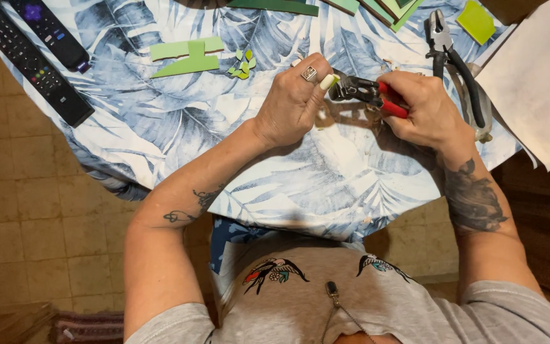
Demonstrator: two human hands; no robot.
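My right hand (423,109) grips red-handled nippers (369,93), whose dark jaws point left. My left hand (295,100), with a ring on one finger, pinches a small pale yellow-green piece (328,81) right at those jaws. Both hands hover close together over a round table covered in a blue leaf-patterned cloth (160,121).
Two black remote controls (33,57) lie at the table's left. Light green cut pieces (186,57) and tiny green chips (243,65) lie behind my left hand. Black-handled pliers (456,60) rest at right, beside a white sheet (539,76). Green tiles (389,7) line the far edge.
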